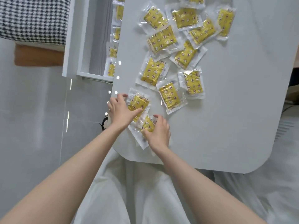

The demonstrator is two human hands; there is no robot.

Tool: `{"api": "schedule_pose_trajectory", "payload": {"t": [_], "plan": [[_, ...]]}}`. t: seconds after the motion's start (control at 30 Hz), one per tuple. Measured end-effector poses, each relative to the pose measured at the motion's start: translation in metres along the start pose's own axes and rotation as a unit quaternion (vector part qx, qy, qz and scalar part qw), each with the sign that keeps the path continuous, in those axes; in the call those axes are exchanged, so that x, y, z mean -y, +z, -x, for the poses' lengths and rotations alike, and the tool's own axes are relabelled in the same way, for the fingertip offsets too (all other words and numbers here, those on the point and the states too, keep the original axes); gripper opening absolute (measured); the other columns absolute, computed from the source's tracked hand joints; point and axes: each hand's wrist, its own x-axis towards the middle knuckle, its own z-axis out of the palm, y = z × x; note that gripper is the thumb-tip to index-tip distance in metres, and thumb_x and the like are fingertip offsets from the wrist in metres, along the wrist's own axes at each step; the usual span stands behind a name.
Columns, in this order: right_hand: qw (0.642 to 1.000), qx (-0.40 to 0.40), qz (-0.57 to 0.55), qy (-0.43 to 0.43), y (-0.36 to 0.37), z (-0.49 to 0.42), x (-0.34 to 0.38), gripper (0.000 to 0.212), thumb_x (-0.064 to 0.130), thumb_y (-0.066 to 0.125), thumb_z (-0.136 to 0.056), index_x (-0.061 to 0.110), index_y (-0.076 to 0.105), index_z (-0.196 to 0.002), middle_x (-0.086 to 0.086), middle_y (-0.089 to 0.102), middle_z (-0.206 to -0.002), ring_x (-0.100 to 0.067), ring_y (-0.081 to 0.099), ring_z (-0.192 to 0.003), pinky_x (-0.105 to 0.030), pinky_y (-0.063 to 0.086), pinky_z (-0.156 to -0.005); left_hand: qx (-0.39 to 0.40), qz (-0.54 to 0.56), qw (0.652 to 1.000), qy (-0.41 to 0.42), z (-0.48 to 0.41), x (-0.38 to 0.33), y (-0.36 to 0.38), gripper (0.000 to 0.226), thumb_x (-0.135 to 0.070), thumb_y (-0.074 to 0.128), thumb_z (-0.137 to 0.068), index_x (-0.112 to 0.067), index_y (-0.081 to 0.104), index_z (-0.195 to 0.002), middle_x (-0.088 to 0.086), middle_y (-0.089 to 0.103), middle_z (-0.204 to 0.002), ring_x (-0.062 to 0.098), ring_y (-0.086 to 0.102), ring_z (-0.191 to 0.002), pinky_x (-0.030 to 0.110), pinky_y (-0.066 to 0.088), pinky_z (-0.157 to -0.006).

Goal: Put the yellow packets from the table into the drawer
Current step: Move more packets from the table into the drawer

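Observation:
Several yellow packets in clear wrappers, printed with stars and moons, lie scattered over the white table (pixel 226 126). My left hand (pixel 120 113) grips one yellow packet (pixel 137 103) at the table's near left corner. Just right of it, my right hand (pixel 159 132) closes on a second yellow packet (pixel 148 124), which partly overlaps the first. The open white drawer (pixel 97 46) sits left of the table, with several yellow packets (pixel 112 68) lined along its right side, partly hidden by the table edge.
A black-and-white houndstooth cushion (pixel 32 18) lies at the far left above an orange-brown surface. Pale floor tiles stretch left of the table. White fabric covers my lap below the table's rounded front edge.

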Motion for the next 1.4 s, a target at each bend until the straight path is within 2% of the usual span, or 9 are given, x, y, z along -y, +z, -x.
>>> {"api": "schedule_pose_trajectory", "payload": {"t": [0.2,0.43,0.57,0.7,0.77,0.87,1.07,1.23,1.4], "plan": [[1.0,-0.008,0.027,-0.001,0.0,-0.002,0.0,0.038,0.023,0.068,-0.082,0.021,0.05,-0.116,0.002,0.054,-0.12,-0.023,0.042,-0.118,-0.034,0.032,-0.095,-0.064,-0.042,0.996,-0.052,-0.003,-0.004,0.007,0.077,-0.046,0.083,-0.061,-0.009,0.044,-0.116,0.012,0.042,-0.128,0.031,0.042,-0.118,0.038,0.039,-0.095],[0.979,-0.054,-0.19,0.054,-0.027,-0.003,-0.015,0.018,0.022,0.054,-0.093,0.015,0.061,-0.107,-0.001,0.065,-0.103,-0.016,0.059,-0.084,-0.027,0.042,-0.071,-0.039,0.031,0.999,0.001,-0.003,0.006,-0.001,0.068,-0.035,0.084,-0.066,-0.007,0.046,-0.115,0.01,0.045,-0.121,0.024,0.054,-0.102,0.03,0.043,-0.085],[0.936,-0.104,-0.328,0.074,-0.043,-0.002,-0.014,0.019,0.021,0.054,-0.094,0.014,0.064,-0.109,0.001,0.067,-0.1,-0.016,0.061,-0.091,-0.028,0.046,-0.078,-0.028,0.037,0.999,-0.018,-0.002,0.01,0.0,0.056,-0.04,0.082,-0.067,-0.013,0.051,-0.105,0.0,0.059,-0.094,0.023,0.059,-0.098,0.039,0.046,-0.088],[0.913,-0.022,-0.405,0.048,-0.042,-0.003,-0.001,0.017,0.013,0.058,-0.093,0.017,0.063,-0.108,0.005,0.068,-0.094,-0.009,0.064,-0.088,-0.022,0.05,-0.078,-0.019,0.078,0.996,-0.028,-0.003,0.018,0.001,0.038,-0.036,0.076,-0.075,-0.013,0.058,-0.1,0.007,0.061,-0.106,0.025,0.056,-0.103,0.04,0.047,-0.092],[0.917,0.023,-0.397,0.045,-0.035,-0.006,0.008,0.019,0.013,0.062,-0.091,0.019,0.055,-0.108,0.008,0.067,-0.089,-0.003,0.063,-0.082,-0.019,0.049,-0.07,-0.02,0.099,0.995,-0.027,-0.004,0.02,-0.001,0.018,-0.029,0.061,-0.085,-0.011,0.062,-0.084,0.016,0.063,-0.102,0.031,0.057,-0.106,0.041,0.046,-0.094],[0.927,0.031,-0.369,0.059,-0.019,-0.014,0.02,0.021,0.017,0.067,-0.087,0.017,0.052,-0.103,0.009,0.063,-0.083,0.0,0.06,-0.075,-0.021,0.049,-0.067,0.012,0.129,0.99,-0.049,-0.002,0.02,-0.004,0.045,-0.025,0.04,-0.097,-0.012,0.039,-0.054,0.032,0.058,-0.091,0.041,0.053,-0.108,0.044,0.042,-0.092],[0.962,-0.083,-0.254,0.061,0.01,-0.031,0.027,0.018,0.023,0.078,-0.074,0.018,0.066,-0.087,-0.007,0.066,-0.099,-0.016,0.064,-0.089,-0.03,0.052,-0.087,0.066,0.11,0.991,-0.025,-0.002,0.028,0.002,0.055,-0.051,0.068,-0.078,-0.009,0.06,-0.113,0.012,0.045,-0.124,0.026,0.042,-0.119,0.034,0.035,-0.105],[0.971,-0.042,-0.232,0.031,-0.003,-0.026,0.015,0.023,0.015,0.067,-0.083,0.014,0.074,-0.105,-0.003,0.073,-0.099,-0.012,0.067,-0.09,-0.023,0.052,-0.082,0.028,0.104,0.994,-0.012,0.002,0.023,0.004,0.047,-0.037,0.075,-0.076,-0.007,0.06,-0.108,0.011,0.042,-0.122,0.025,0.041,-0.117,0.027,0.033,-0.101],[0.984,-0.102,-0.141,-0.024,-0.007,0.001,-0.013,0.036,0.022,0.068,-0.082,0.019,0.058,-0.116,0.005,0.056,-0.109,-0.014,0.054,-0.101,-0.03,0.047,-0.091,0.048,0.145,0.988,0.006,0.005,0.023,0.002,0.038,-0.038,0.074,-0.076,-0.011,0.063,-0.1,0.009,0.057,-0.113,0.023,0.055,-0.104,0.042,0.046,-0.097]]}}
